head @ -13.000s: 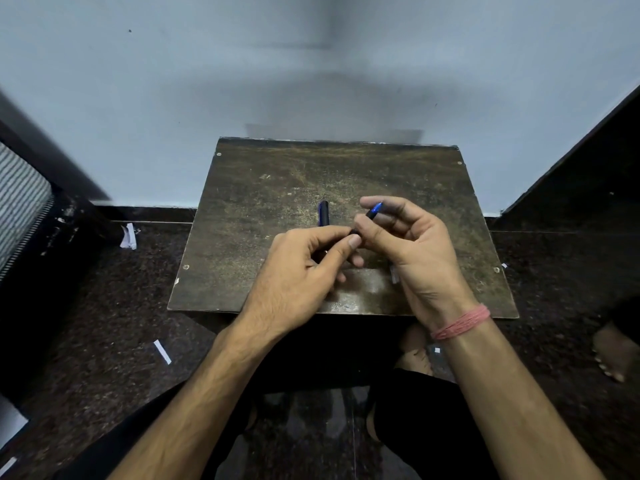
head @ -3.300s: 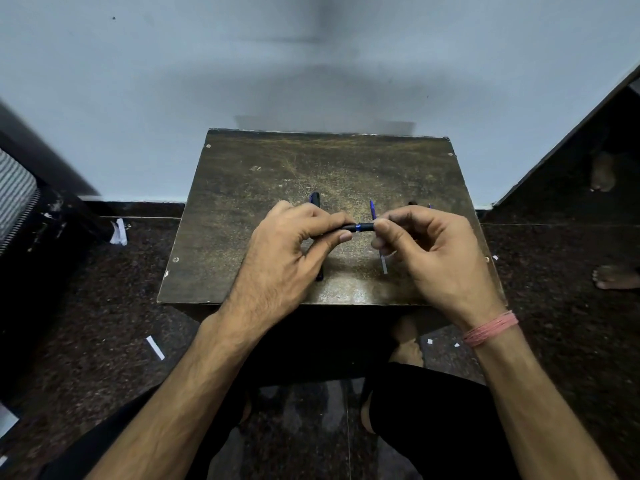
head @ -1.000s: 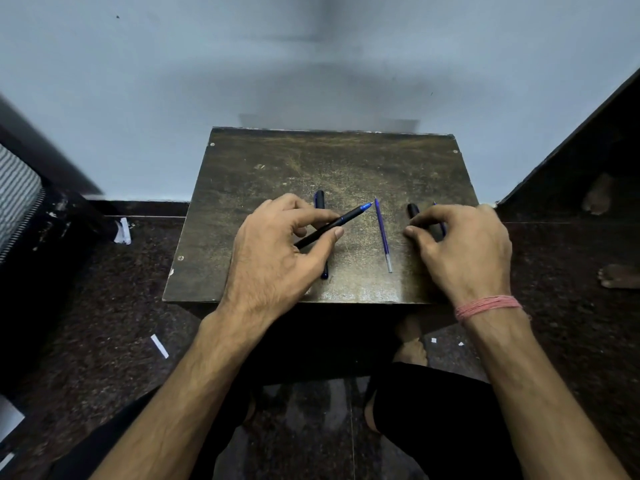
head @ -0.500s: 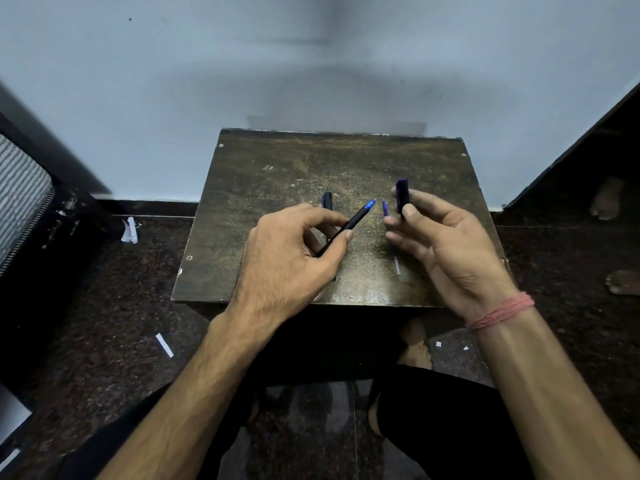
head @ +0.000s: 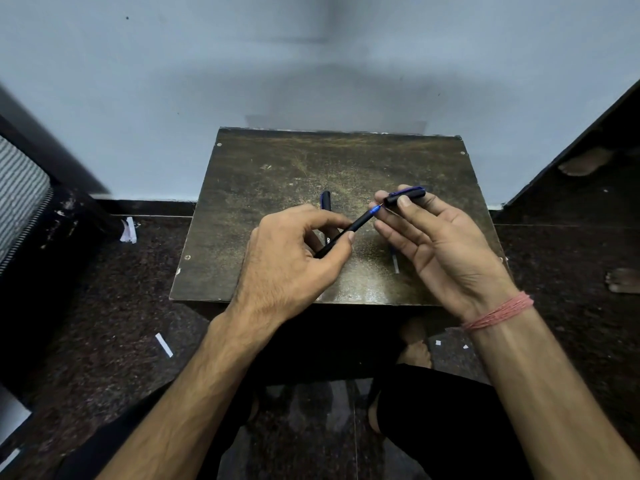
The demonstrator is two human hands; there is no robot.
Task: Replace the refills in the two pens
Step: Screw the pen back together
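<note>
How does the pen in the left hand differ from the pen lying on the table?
The held pen is uncapped, blue tip bared; the table pen looks capped. The held pen slants up toward the cap in the right hand; the table pen lies flat, partly hidden behind the left hand. Both are dark and slim.

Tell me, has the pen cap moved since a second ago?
Yes. The pen cap then lay on the table near its right side; now the right hand pinches it above the table, at the pen tip.
</note>
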